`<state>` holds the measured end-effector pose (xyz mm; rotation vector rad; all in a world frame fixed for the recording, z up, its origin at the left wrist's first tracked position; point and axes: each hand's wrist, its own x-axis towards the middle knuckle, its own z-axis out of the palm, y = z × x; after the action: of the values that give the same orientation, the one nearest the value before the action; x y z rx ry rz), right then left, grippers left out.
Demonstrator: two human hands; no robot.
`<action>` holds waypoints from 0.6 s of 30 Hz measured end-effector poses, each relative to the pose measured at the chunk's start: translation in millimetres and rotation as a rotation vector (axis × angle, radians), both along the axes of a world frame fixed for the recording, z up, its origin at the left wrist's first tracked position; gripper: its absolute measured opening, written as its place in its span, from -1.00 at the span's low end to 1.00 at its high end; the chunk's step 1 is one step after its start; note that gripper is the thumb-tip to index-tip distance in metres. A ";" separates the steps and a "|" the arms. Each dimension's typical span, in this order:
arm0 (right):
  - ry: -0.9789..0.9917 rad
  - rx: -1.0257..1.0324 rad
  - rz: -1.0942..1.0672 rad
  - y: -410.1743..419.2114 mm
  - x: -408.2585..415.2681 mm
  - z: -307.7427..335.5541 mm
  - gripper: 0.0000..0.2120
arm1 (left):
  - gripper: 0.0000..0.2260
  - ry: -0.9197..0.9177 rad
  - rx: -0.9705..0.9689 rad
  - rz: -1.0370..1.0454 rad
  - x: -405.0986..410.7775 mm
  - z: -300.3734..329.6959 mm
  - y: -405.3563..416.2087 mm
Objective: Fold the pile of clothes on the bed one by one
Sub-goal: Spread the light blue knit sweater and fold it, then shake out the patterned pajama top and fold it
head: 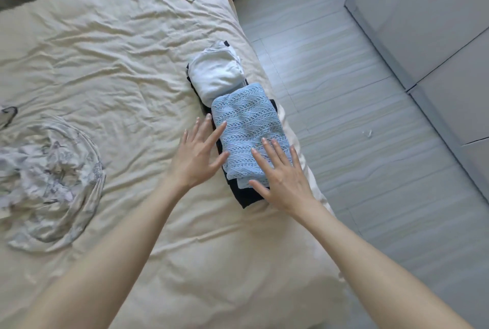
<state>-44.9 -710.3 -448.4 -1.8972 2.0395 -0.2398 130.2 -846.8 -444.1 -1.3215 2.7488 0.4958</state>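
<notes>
Two flat hands with spread fingers meet a folded blue knit near the bed's right edge: left hand at its left side, right hand on its near end. It lies on black cloth, touching a white bundle; a crumpled patterned garment lies well apart at left

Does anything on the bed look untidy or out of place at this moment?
Yes. The grey-and-white patterned garment lies crumpled and unfolded at the left of the cream bed sheet, apart from the folded ones. The folded light blue knitted garment sits slightly askew over a black garment.
</notes>
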 end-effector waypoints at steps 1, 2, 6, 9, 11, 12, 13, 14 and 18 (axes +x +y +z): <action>0.015 -0.033 0.018 4.8 8.6 4.9 -0.35 | -0.37 0.015 -0.013 0.037 16.4 3.4 12.4; 0.037 -0.059 0.032 8.7 17.4 8.4 -0.35 | -0.37 0.030 -0.018 0.089 33.3 4.9 25.4; 0.046 -0.034 0.090 21.3 68.8 14.7 -0.29 | -0.34 0.120 0.104 0.359 101.5 3.4 90.2; -0.032 0.059 0.142 33.6 112.6 9.9 -0.31 | -0.32 0.109 0.197 0.427 141.6 -0.3 140.3; -0.066 0.150 0.209 38.7 148.5 4.1 -0.34 | -0.34 0.071 0.241 0.502 174.8 -2.5 163.2; -0.071 0.189 0.242 39.6 165.9 0.4 -0.35 | -0.35 0.052 0.255 0.547 192.5 -3.2 170.3; -0.063 0.205 0.274 38.2 183.5 -2.3 -0.35 | -0.36 0.044 0.262 0.594 211.7 -3.0 175.2; -0.049 0.213 0.307 34.8 200.6 -4.0 -0.36 | -0.38 0.041 0.265 0.637 231.0 -2.3 178.3; 0.017 0.212 0.423 15.9 272.9 -6.8 -0.36 | -0.42 0.023 0.245 0.774 310.8 -4.1 183.6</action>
<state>228.0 -694.4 -455.2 -2.1334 1.5493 0.0948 440.9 -663.2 -448.2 -2.2638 1.9960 0.8395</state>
